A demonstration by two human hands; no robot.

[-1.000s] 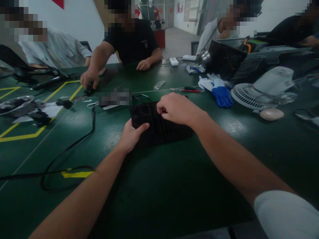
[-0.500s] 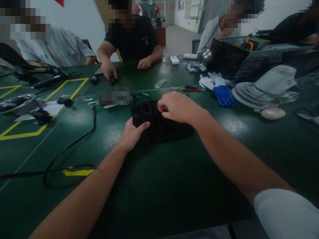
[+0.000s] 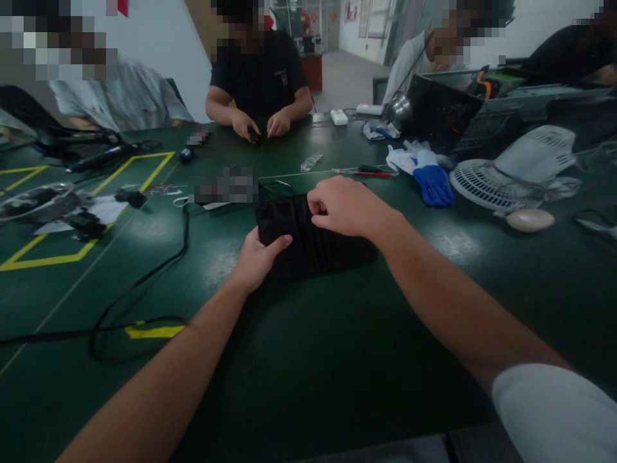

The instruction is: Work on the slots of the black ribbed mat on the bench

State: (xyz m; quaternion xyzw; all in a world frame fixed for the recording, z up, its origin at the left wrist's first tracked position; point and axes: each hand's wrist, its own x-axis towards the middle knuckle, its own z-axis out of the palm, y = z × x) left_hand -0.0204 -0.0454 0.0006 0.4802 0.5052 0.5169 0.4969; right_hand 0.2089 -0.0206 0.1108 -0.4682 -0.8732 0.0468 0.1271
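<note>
Across from me, the co-worker's right hand (image 3: 245, 127) has drawn a small dark object (image 3: 256, 137) in from the left side to rest before their black shirt (image 3: 263, 71). The wearer's own hands have barely shifted, so I'd judge that work as holding at one spot. The black compartmented case (image 3: 299, 254) lies between them on the tabletop (image 3: 308, 366): the left hand (image 3: 256, 258) clasps its left edge, thumb on top, fingers hidden; the right hand (image 3: 348, 207) curls over its far part, and I can't tell whether it pinches anything. The case looks dull, with squarish recesses and a raised ridge. Beyond lie limp blue-and-white gloves (image 3: 430, 179) and a slatted white plastic grille (image 3: 486, 183), rounded at one end.
</note>
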